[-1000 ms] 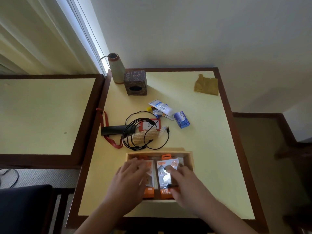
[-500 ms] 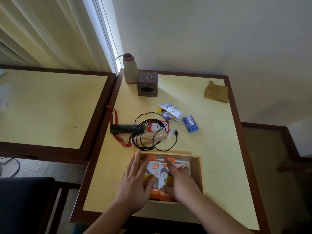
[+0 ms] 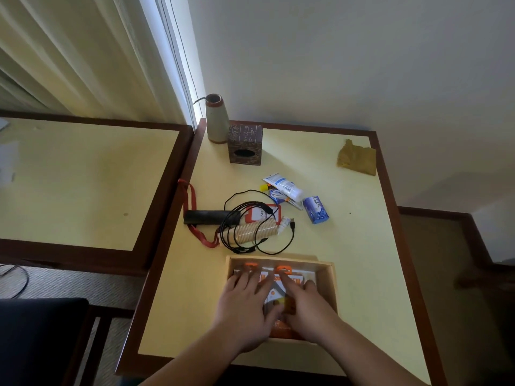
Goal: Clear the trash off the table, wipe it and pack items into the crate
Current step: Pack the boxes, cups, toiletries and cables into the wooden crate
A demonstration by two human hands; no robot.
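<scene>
While flat, spread hands (image 3: 274, 305) cover crate (image 3: 330, 282) packets (image 3: 274, 295), cable tangle (image 3: 256, 227) just beyond.

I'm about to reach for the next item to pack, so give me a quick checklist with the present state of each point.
1. Orange packages lie flat inside the crate: ok, they lie side by side under both hands.
2. Left hand free to reach: ok, fingers straight, pressing on the packages, gripping nothing.
3. Right hand free: ok, likewise flat on the packages.
4. Room left in the crate: cannot tell, the hands cover most of the inside.
5. Black cable free to lift: not ok, it loops over the coiled spring and the red badge holder.
6. Table wiped: cannot tell; the yellow cloth lies at the far right corner.
</scene>
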